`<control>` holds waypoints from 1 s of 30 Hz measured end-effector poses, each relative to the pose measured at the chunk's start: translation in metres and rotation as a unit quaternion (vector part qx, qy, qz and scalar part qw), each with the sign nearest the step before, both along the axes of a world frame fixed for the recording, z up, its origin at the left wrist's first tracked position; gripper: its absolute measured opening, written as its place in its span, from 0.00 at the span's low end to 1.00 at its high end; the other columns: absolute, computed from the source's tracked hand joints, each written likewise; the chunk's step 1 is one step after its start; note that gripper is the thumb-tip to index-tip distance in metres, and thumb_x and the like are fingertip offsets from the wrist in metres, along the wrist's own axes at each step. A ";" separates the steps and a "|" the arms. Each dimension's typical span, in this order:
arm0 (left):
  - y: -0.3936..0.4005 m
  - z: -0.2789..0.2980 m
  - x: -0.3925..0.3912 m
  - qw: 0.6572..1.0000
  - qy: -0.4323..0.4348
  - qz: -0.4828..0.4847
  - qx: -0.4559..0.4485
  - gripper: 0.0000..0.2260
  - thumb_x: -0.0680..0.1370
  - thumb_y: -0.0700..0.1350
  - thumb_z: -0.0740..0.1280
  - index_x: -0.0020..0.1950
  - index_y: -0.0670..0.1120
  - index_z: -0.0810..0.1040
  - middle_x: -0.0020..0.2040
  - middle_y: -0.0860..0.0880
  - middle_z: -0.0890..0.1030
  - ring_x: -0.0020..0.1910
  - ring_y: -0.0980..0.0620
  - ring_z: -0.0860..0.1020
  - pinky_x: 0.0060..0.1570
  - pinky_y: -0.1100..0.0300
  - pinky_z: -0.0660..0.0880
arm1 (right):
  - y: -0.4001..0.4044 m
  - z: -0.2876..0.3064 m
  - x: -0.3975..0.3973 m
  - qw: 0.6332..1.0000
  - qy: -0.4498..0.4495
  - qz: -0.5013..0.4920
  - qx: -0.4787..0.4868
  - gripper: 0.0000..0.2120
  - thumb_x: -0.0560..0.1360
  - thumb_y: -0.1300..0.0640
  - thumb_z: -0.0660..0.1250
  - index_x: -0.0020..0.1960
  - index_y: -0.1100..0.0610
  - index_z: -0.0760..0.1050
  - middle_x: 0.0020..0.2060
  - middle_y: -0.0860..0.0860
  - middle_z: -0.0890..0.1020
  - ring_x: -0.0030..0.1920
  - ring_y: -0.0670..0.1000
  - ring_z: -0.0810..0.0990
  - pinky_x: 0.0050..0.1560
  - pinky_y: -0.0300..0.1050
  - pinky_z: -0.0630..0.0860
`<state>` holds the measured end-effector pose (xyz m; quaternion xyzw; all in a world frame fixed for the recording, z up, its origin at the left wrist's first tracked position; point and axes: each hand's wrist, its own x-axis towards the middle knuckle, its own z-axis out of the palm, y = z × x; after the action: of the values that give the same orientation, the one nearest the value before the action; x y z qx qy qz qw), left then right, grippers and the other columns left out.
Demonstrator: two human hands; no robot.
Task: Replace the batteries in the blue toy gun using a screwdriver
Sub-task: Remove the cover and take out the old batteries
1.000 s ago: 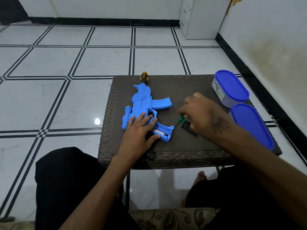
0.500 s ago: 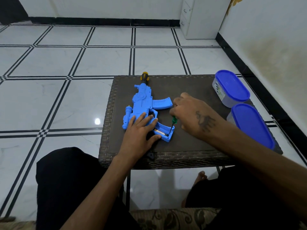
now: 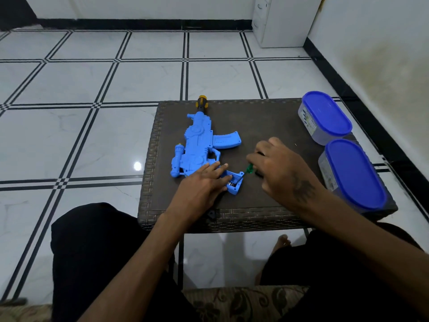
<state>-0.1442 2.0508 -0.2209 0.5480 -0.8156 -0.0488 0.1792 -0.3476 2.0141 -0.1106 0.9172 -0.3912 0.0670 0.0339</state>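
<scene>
The blue toy gun (image 3: 197, 147) lies flat on the dark wicker table (image 3: 267, 122), muzzle pointing away from me. Its battery compartment (image 3: 234, 182) in the stock is open, with a battery visible inside. My left hand (image 3: 202, 189) lies flat on the gun's rear, pressing it down. My right hand (image 3: 281, 168) grips a small green-handled screwdriver (image 3: 249, 168), whose metal tip reaches into the open compartment. The compartment's cover is hidden from view.
Two clear containers with blue lids stand at the table's right edge, one farther (image 3: 325, 117), one nearer (image 3: 352, 175). A white cabinet (image 3: 281, 19) stands in the far corner. My knees flank the table's near edge.
My right hand has shifted left with the screwdriver, bringing its tip from beside the stock into the open compartment. The dark cover seen earlier is now hidden by the hand. The left hand stays put.
</scene>
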 end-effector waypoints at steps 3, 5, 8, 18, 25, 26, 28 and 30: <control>0.000 0.001 0.000 1.000 -0.003 0.002 0.001 0.14 0.80 0.46 0.65 0.65 0.50 0.79 0.72 0.49 0.72 0.72 0.48 0.69 0.71 0.54 0.61 | 0.003 -0.011 -0.006 0.998 -0.057 0.000 -0.010 0.15 0.60 0.70 0.75 0.46 0.63 0.80 0.43 0.57 0.79 0.42 0.56 0.75 0.33 0.49 0.76; 0.000 0.002 -0.001 1.000 0.000 0.004 0.004 0.14 0.80 0.45 0.65 0.65 0.50 0.79 0.72 0.48 0.72 0.71 0.47 0.69 0.71 0.54 0.61 | 0.003 -0.016 -0.010 0.996 -0.085 -0.007 -0.017 0.14 0.62 0.71 0.74 0.46 0.63 0.80 0.42 0.57 0.79 0.42 0.56 0.74 0.33 0.46 0.74; 0.000 0.003 0.000 1.000 0.006 0.004 0.002 0.14 0.80 0.45 0.65 0.65 0.50 0.79 0.71 0.48 0.72 0.71 0.47 0.69 0.71 0.54 0.61 | 0.003 -0.020 -0.017 0.994 -0.107 -0.017 -0.015 0.14 0.63 0.73 0.73 0.46 0.62 0.81 0.42 0.57 0.79 0.43 0.55 0.75 0.34 0.42 0.71; 0.001 0.008 -0.005 0.999 0.030 0.012 -0.029 0.17 0.78 0.53 0.59 0.57 0.48 0.83 0.63 0.48 0.80 0.64 0.46 0.77 0.63 0.53 0.71 | 0.014 -0.041 -0.034 0.972 -0.212 -0.100 -0.013 0.09 0.71 0.70 0.71 0.48 0.60 0.82 0.40 0.56 0.80 0.41 0.55 0.75 0.36 0.44 0.71; -0.007 0.014 -0.006 0.998 0.062 0.022 0.009 0.10 0.74 0.51 0.69 0.52 0.50 0.85 0.60 0.49 0.81 0.63 0.48 0.75 0.62 0.53 0.71 | 0.014 -0.037 -0.037 0.966 -0.237 -0.104 -0.007 0.09 0.72 0.70 0.69 0.49 0.60 0.82 0.41 0.57 0.81 0.42 0.57 0.77 0.38 0.50 0.76; -0.008 0.017 -0.006 0.996 0.076 0.025 0.030 0.09 0.74 0.50 0.70 0.51 0.51 0.85 0.61 0.50 0.81 0.64 0.48 0.74 0.63 0.53 0.71 | 0.013 -0.036 -0.039 0.964 -0.242 -0.108 -0.002 0.09 0.72 0.70 0.68 0.49 0.60 0.82 0.42 0.56 0.81 0.43 0.57 0.77 0.39 0.50 0.76; -0.012 0.021 -0.006 0.995 0.086 0.025 0.050 0.08 0.74 0.49 0.72 0.51 0.51 0.85 0.61 0.51 0.80 0.64 0.50 0.73 0.62 0.54 0.70 | 0.008 -0.035 -0.047 0.955 -0.266 -0.132 0.003 0.09 0.74 0.69 0.68 0.51 0.59 0.82 0.44 0.56 0.82 0.44 0.56 0.77 0.42 0.49 0.75; -0.013 0.024 -0.005 0.995 0.086 0.023 0.049 0.10 0.73 0.49 0.73 0.54 0.51 0.84 0.61 0.51 0.81 0.64 0.50 0.74 0.61 0.55 0.70 | 0.001 -0.038 -0.052 0.945 -0.285 -0.161 -0.001 0.10 0.75 0.67 0.68 0.54 0.59 0.81 0.46 0.55 0.82 0.46 0.55 0.78 0.44 0.47 0.74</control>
<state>-0.1496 2.0378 -0.1966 0.5682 -0.7813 -0.1311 0.2228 -0.3991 2.0156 -0.1485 0.7847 -0.5269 0.3193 -0.0680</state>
